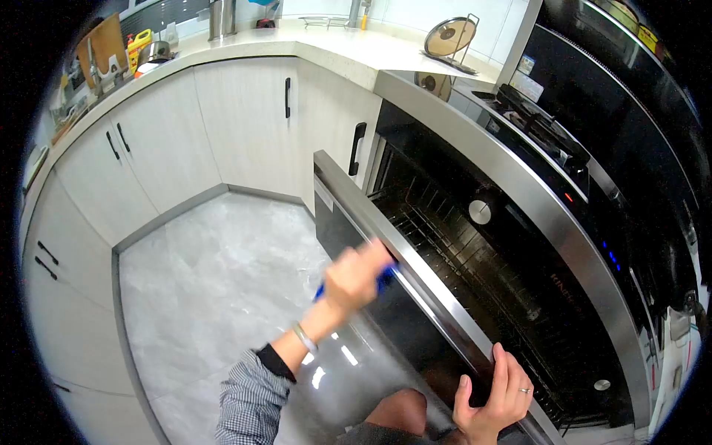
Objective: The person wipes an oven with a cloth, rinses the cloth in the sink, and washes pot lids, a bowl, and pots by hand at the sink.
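Observation:
An oven door with a steel top edge stands partly open in front of the dark oven cavity, where wire racks show. My left hand, blurred by motion, is closed on a blue cloth against the outer side of the door near its upper edge. A bracelet and a checked sleeve are on that arm. Lower right, my right hand, with a ring, grips the door's top edge, thumb on the outer side and fingers over the rim.
White cabinets with black handles curve along the left and back. On the counter stand a glass lid on a rack and a wire trivet. A gas hob lies above the oven. Grey floor spreads at left.

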